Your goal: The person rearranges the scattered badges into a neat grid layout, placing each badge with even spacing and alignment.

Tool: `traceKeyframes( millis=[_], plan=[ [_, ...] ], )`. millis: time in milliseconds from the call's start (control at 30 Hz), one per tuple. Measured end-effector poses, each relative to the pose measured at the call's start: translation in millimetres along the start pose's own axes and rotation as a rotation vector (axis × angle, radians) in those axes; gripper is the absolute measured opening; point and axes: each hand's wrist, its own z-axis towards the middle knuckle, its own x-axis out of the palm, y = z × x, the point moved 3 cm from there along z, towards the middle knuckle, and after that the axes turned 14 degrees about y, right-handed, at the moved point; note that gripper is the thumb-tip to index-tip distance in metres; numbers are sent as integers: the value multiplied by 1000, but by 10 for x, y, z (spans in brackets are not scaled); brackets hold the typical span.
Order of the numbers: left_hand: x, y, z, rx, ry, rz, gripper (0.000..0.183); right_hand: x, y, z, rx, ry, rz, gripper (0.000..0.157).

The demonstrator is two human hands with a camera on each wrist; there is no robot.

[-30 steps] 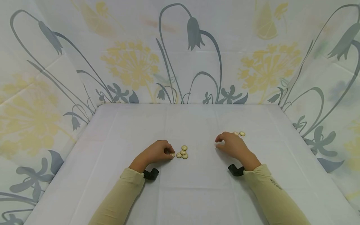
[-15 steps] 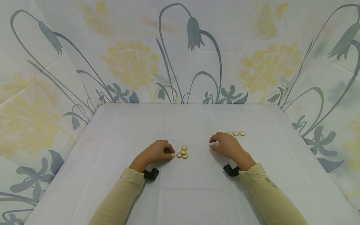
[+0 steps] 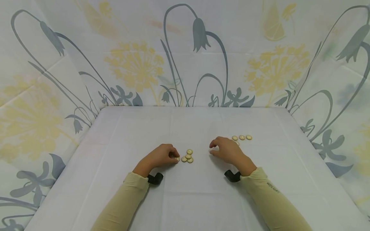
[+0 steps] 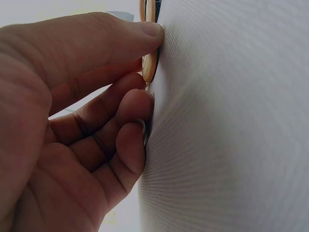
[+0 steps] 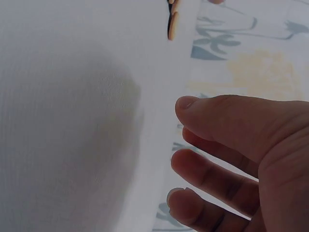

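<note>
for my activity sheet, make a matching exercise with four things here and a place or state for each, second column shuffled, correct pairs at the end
Column one
1. left grip
2. right grip
3. four bunched discs
4. three discs in a row

Column two
A. between the two grips
B. holding nothing
C. beyond the right grip, on the far side of it
D. pinching a single disc

Right pairs
1-D, 2-B, 3-A, 4-C
</note>
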Motion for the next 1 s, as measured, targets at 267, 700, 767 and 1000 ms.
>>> traceKeyframes(
  millis=[267,700,767,1000],
  plan=[
    [12,-1,-14,-3,1,-8,13,33,125,42,-28,4,-4,18],
    [-6,2,-14,-13,5,-19,13,113,318,118,-54,26,22,19],
    [-6,-2,-18,-10,6,-23,13,129,354,133,-58,34,24,19],
    [-8,10,4,-4,4,-4,14,157,469,196,-79,48,16,20]
  ],
)
